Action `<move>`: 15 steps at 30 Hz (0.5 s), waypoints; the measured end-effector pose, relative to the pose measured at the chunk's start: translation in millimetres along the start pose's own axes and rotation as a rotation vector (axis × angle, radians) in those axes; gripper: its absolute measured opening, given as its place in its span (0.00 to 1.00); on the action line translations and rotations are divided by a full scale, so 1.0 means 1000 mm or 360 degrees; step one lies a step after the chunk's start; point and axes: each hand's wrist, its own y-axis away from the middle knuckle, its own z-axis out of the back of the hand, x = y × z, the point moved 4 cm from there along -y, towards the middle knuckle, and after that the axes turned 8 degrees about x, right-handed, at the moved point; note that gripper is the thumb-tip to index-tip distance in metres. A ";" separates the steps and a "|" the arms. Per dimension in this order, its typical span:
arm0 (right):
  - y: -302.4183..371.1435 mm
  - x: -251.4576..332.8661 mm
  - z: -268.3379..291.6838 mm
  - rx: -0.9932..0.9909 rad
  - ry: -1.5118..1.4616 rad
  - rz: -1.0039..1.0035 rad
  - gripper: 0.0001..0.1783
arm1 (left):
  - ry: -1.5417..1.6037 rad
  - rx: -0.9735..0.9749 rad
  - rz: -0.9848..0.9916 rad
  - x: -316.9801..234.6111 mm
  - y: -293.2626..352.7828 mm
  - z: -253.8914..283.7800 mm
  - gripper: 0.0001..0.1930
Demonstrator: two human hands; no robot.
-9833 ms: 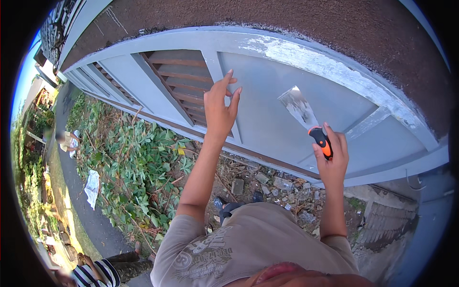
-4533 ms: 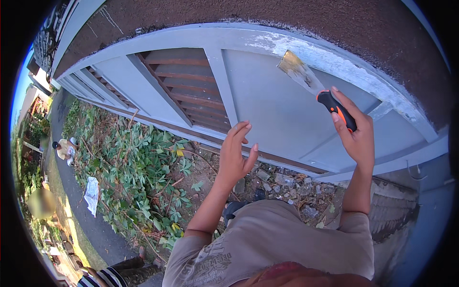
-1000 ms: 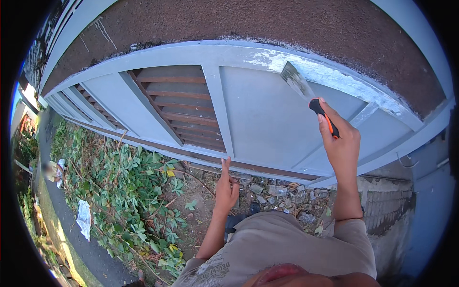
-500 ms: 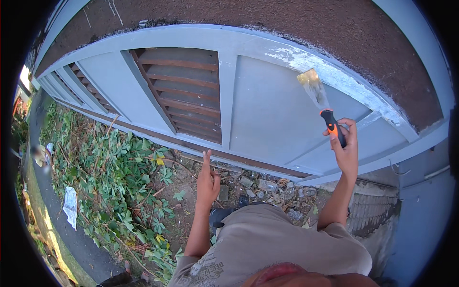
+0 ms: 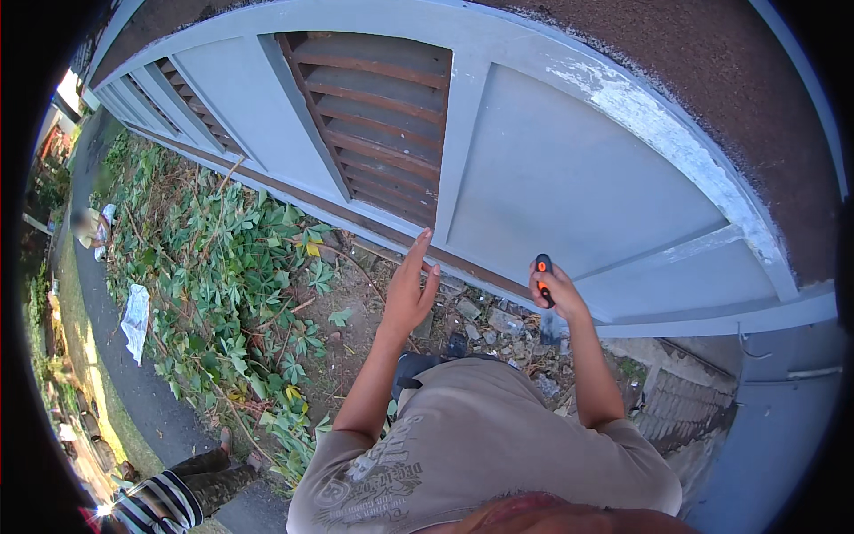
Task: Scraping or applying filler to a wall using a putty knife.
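**Scraper coming down off the wall**

The right hand (image 5: 553,292) is gripping the scraper (image 5: 544,298) by its black-and-orange handle at centre frame, blade pointing down toward the rubble (image 5: 485,316); half a second ago it was raised against the scraped white patch (image 5: 649,116) at upper right. The left hand (image 5: 409,289) is hanging open, fingers straight, just before the grey wall (image 5: 569,187), arm extended forward.
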 end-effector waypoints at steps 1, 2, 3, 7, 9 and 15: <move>-0.017 -0.038 0.019 0.0036 0.0488 -0.0176 0.14 | -0.0008 0.0000 -0.0002 -0.001 -0.001 -0.005 0.28; -0.031 -0.080 0.037 0.0069 0.0974 -0.0346 0.17 | 0.0011 0.0018 0.0030 -0.003 -0.001 -0.011 0.27; -0.039 -0.121 0.059 0.0030 0.1353 -0.0470 0.25 | 0.0031 0.0040 0.0055 -0.004 -0.001 -0.017 0.26; -0.021 -0.279 0.128 -0.0084 0.2158 -0.1059 0.44 | -0.0060 -0.0008 0.0051 -0.010 0.022 -0.026 0.24; 0.006 -0.330 0.149 -0.0153 0.2279 -0.0932 0.43 | 0.0058 0.0101 0.0302 -0.010 0.045 -0.022 0.22; -0.039 -0.273 0.119 -0.0173 0.1974 -0.0591 0.29 | -0.0057 -0.0159 0.0365 0.013 0.096 -0.017 0.19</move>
